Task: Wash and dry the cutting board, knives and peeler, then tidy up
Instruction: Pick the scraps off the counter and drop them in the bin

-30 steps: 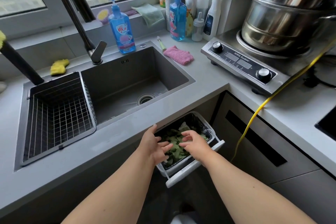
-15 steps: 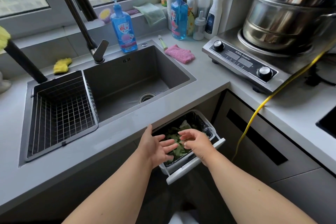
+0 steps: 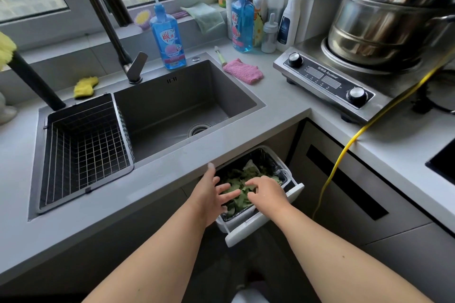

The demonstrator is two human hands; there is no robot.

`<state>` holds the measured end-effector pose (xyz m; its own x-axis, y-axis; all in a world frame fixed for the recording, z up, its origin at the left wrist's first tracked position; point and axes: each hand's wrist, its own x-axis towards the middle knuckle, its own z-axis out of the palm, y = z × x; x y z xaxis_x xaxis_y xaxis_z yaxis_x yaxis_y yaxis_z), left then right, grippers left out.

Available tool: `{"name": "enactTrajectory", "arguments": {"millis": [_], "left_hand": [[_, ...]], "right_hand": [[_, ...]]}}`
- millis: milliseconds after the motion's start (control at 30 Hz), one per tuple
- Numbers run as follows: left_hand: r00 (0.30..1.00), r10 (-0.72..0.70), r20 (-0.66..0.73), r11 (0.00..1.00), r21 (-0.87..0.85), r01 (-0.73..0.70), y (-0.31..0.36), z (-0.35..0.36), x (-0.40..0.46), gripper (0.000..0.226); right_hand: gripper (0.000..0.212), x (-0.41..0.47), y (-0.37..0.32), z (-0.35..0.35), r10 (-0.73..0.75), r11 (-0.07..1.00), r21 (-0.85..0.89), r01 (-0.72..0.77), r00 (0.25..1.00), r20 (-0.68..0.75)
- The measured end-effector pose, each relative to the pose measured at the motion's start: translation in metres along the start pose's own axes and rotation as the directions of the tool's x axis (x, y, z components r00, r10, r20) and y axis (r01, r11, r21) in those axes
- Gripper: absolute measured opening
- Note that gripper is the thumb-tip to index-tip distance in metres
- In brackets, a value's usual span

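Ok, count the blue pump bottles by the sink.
2. One blue pump bottle stands behind the sink beside the faucet; the other stands in the bottle cluster in the corner. None seems hidden.

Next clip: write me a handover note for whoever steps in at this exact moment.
Left hand and right hand: both open, fingers spread above the pull-out bin under the counter, holding nothing.
Bin stands open, with green peelings inside.
Sink and wire basket hold nothing that shows.
Cutting board, knives and peeler are out of view, so whether they are washed cannot be told.
Left: close the bin, check the tools are put away.
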<state>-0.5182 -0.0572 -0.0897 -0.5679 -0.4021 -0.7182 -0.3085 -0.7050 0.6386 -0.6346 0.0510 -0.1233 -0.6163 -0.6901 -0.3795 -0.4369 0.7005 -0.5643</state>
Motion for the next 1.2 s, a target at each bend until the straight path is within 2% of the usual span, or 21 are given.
{"name": "enactTrajectory", "arguments": {"millis": [100,167,233,333,400,467,567,767,900,1000,1200], "left_hand": [[0.996,0.001,-0.09,0.955,0.295,0.025,-0.005,0.001,-0.006,0.053],[0.985,-0.017,-0.173,0.869,0.484,0.1,-0.01,-0.002,-0.008,0.04],[0.954,-0.1,-0.281,0.802,0.545,0.245,-0.015,-0.01,-0.01,0.028],[0.896,-0.263,-0.358,0.751,0.507,0.423,-0.02,-0.019,-0.014,0.032],[0.881,-0.331,-0.339,0.696,0.543,0.47,-0.026,-0.025,-0.01,0.04],[0.871,-0.383,-0.309,0.654,0.575,0.492,-0.032,-0.027,-0.005,0.039],[0.868,-0.414,-0.275,0.661,0.565,0.494,-0.035,-0.025,-0.004,0.04],[0.836,-0.504,-0.216,0.711,0.447,0.543,-0.022,-0.028,-0.011,0.063],[0.868,-0.473,-0.152,0.832,0.247,0.497,-0.02,-0.021,-0.016,0.049],[0.879,-0.442,-0.181,0.874,0.136,0.467,-0.017,-0.014,-0.025,0.031],[0.899,-0.334,-0.283,0.917,0.123,0.379,0.006,-0.023,-0.023,0.038]], "right_hand": [[0.038,-0.001,0.01,-0.002,0.018,0.999,0.033,-0.012,0.982,-0.189],[0.035,-0.001,0.022,-0.008,0.115,0.989,0.129,-0.069,0.911,-0.396],[0.03,-0.002,0.036,-0.017,0.283,0.946,0.285,-0.154,0.822,-0.494],[0.036,0.001,0.056,-0.026,0.466,0.859,0.429,-0.279,0.772,-0.433],[0.038,0.003,0.064,-0.028,0.536,0.808,0.472,-0.352,0.771,-0.344],[0.037,0.003,0.069,-0.027,0.557,0.773,0.504,-0.384,0.792,-0.25],[0.034,0.002,0.072,-0.026,0.553,0.739,0.573,-0.354,0.805,-0.216],[0.033,-0.003,0.068,-0.031,0.565,0.727,0.604,-0.328,0.786,-0.252],[0.026,0.001,0.061,-0.035,0.542,0.747,0.593,-0.301,0.792,-0.281],[0.019,0.005,0.057,-0.038,0.523,0.767,0.572,-0.291,0.8,-0.295],[0.025,0.011,0.046,-0.046,0.49,0.775,0.587,-0.236,0.81,-0.321]]}}
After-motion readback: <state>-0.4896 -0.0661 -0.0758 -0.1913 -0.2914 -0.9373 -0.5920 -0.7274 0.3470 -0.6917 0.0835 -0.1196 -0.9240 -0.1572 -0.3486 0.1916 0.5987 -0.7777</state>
